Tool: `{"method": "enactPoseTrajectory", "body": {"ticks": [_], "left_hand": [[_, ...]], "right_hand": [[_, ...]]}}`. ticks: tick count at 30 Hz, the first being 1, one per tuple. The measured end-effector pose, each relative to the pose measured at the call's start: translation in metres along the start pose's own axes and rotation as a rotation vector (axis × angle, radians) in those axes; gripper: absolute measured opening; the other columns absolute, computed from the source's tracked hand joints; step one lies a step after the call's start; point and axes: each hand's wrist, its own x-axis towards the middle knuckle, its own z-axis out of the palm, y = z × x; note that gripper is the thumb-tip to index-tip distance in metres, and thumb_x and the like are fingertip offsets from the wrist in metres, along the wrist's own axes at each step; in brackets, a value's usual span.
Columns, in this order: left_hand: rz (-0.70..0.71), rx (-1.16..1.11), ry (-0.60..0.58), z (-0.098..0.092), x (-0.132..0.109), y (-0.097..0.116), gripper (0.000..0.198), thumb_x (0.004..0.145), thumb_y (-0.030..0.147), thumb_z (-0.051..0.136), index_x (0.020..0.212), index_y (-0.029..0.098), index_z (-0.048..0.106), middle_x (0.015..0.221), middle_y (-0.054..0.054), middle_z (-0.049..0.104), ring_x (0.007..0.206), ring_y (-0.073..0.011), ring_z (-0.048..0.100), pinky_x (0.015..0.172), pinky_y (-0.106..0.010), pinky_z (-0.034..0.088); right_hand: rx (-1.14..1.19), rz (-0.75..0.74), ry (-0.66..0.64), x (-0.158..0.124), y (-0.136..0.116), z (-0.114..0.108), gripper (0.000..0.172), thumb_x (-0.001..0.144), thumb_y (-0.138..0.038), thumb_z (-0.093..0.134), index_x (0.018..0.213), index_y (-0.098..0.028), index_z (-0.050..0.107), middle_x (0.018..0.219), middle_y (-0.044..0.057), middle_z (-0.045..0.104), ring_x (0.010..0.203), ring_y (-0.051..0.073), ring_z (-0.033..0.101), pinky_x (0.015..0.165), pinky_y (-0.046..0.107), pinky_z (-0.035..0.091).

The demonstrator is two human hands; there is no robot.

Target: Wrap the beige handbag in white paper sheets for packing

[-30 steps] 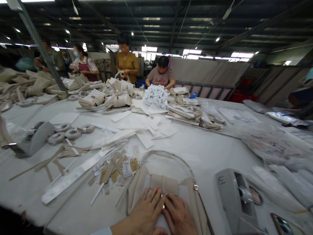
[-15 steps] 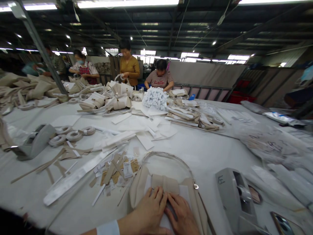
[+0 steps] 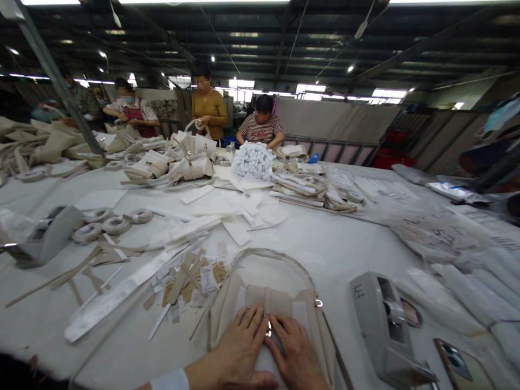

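A beige handbag [image 3: 227, 309] lies flat on the white table near the front edge, its thin handle [image 3: 280, 259] arched away from me. My left hand [image 3: 241, 346] rests on the bag's front with fingers stretched out and pressed flat. Beside it, touching, my right hand [image 3: 294, 352] lies flat on the same white wrapping under the flap [image 3: 268, 298]. A small metal clasp [image 3: 268, 326] shows between the two hands' fingertips. Neither hand grips anything.
A grey tape dispenser [image 3: 379, 330] stands right of the bag, a phone [image 3: 463, 368] beyond it. Paper tags [image 3: 190, 279] and strips lie to the left, tape rolls [image 3: 116, 223] and another dispenser [image 3: 44, 235] further left. Plastic sleeves [image 3: 459, 244] cover the right. Several people work at the far side among piled bags [image 3: 190, 160].
The view has shifted slightly; both hands stay pressed on the bag's front, with only small finger movement near the clasp.
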Motion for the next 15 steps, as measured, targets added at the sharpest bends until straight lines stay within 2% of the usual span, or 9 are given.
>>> {"method": "enactPoseTrajectory", "body": {"ticks": [5, 10, 12, 15], "left_hand": [[0.023, 0.059, 0.000, -0.008, 0.000, 0.005, 0.106, 0.078, 0.081, 0.033, 0.149, 0.006, 0.010, 0.152, -0.025, 0.009, 0.142, -0.0380, 0.010, 0.116, -0.051, 0.017], [0.071, 0.142, 0.068, 0.009, 0.000, -0.006, 0.100, 0.082, 0.076, 0.036, 0.150, 0.011, 0.003, 0.154, -0.021, 0.010, 0.142, -0.0369, 0.014, 0.114, -0.053, 0.021], [0.078, 0.221, 0.115, 0.019, 0.003, -0.013, 0.087, 0.089, 0.064, 0.038, 0.150, 0.012, 0.003, 0.153, -0.020, 0.014, 0.141, -0.0352, 0.019, 0.113, -0.051, 0.027], [0.091, 0.393, 0.200, 0.035, 0.012, -0.022, 0.059, 0.099, 0.038, 0.033, 0.149, 0.013, 0.016, 0.148, -0.018, 0.031, 0.137, -0.0300, 0.033, 0.108, -0.045, 0.036]], "right_hand": [[-0.026, -0.032, 0.018, -0.002, 0.004, 0.002, 0.038, 0.091, -0.028, 0.051, 0.128, -0.021, 0.050, 0.116, 0.013, 0.062, 0.106, 0.027, 0.059, 0.091, 0.045, 0.051], [-0.080, -0.086, 0.084, -0.003, 0.005, 0.004, 0.038, 0.089, -0.027, 0.053, 0.127, -0.021, 0.051, 0.112, 0.012, 0.065, 0.100, 0.025, 0.062, 0.087, 0.041, 0.054], [-0.121, -0.144, 0.144, -0.001, 0.010, 0.005, 0.038, 0.088, -0.027, 0.054, 0.125, -0.020, 0.052, 0.108, 0.011, 0.067, 0.098, 0.024, 0.064, 0.084, 0.038, 0.055], [-0.191, -0.292, 0.288, 0.006, 0.026, 0.010, 0.033, 0.088, -0.030, 0.053, 0.120, -0.020, 0.057, 0.099, 0.008, 0.070, 0.088, 0.021, 0.067, 0.075, 0.029, 0.056]]}}
